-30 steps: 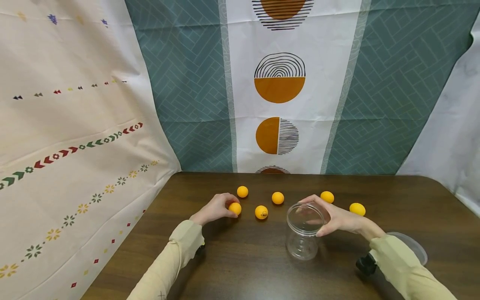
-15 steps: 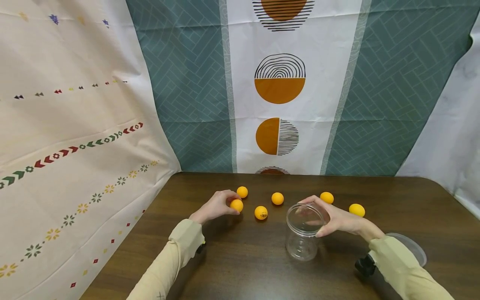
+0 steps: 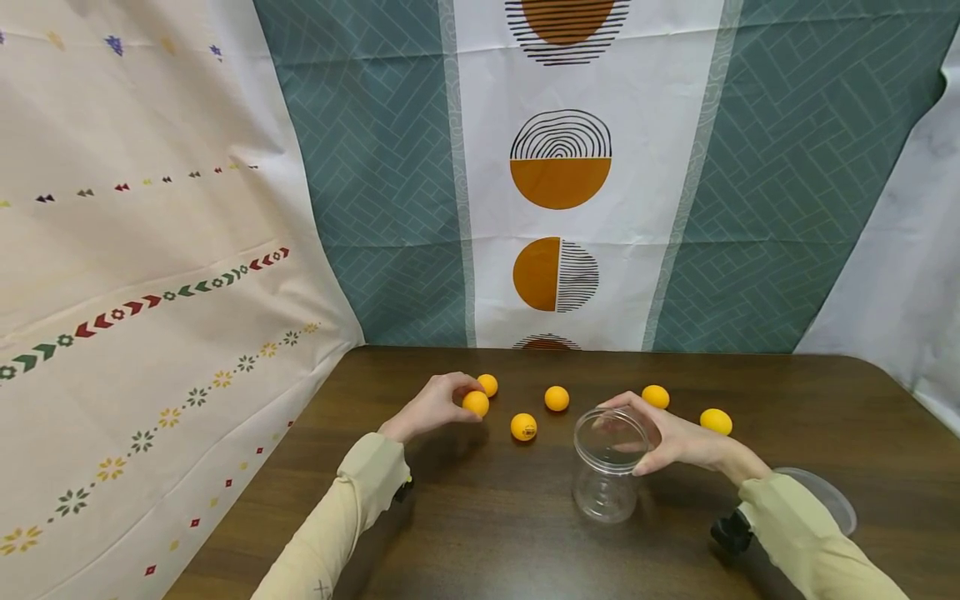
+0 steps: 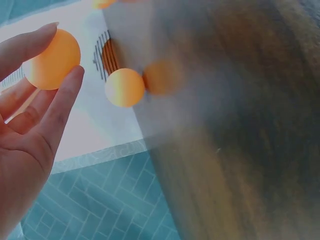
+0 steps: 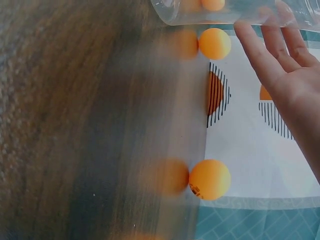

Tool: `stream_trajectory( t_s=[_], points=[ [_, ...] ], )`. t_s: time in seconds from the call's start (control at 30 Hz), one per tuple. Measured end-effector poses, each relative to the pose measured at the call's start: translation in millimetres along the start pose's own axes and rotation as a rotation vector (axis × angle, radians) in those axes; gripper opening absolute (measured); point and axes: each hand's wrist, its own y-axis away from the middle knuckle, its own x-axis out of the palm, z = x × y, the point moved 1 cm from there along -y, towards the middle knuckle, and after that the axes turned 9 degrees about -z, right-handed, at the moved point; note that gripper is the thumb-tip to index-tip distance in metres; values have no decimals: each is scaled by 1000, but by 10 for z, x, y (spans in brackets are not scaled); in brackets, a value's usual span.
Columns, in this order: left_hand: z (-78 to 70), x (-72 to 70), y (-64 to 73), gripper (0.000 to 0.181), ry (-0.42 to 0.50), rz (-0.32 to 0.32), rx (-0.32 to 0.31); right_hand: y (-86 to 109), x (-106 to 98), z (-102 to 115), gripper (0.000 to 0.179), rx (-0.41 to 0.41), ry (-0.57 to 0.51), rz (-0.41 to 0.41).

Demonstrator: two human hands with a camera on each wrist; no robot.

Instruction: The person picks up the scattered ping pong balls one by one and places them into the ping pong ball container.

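Observation:
An orange ping-pong ball [image 3: 476, 404] is pinched between the thumb and fingers of my left hand [image 3: 435, 407], raised off the table; the left wrist view shows the same ball [image 4: 54, 60] at the fingertips. My right hand [image 3: 671, 437] grips a clear lidless jar [image 3: 604, 496] near its rim from the right, and the jar stands upright. Part of this jar [image 5: 225, 12] and the right hand [image 5: 290, 75] show at the top of the right wrist view. Between the hands lie a printed orange ball [image 3: 523, 427] and a plain one [image 3: 557, 398].
Just behind the left hand sits another ball [image 3: 488, 385]. Beyond the right hand are two more, a farther ball [image 3: 656, 396] and a nearer ball [image 3: 716, 421]. A clear round lid [image 3: 821, 496] lies by the right forearm on the brown table [image 3: 480, 533]. Curtains [image 3: 375, 208] hang behind.
My left hand has lifted the ping-pong ball a little up and to the right. The right hand keeps its hold on the jar in the same place.

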Motion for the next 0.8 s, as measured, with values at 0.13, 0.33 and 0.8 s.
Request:
stream_trajectory(
  t_s=[0.13, 0.33, 0.8],
  points=[
    [-57, -39, -26, 37, 19, -15, 10, 6, -6, 8, 69, -4, 3, 0],
    [-120, -84, -62, 36, 3, -25, 26, 6, -4, 4, 69, -5, 2, 2],
    [-254, -60, -159, 29, -1, -24, 74, 13, 3, -6, 70, 1, -4, -3]
  ],
)
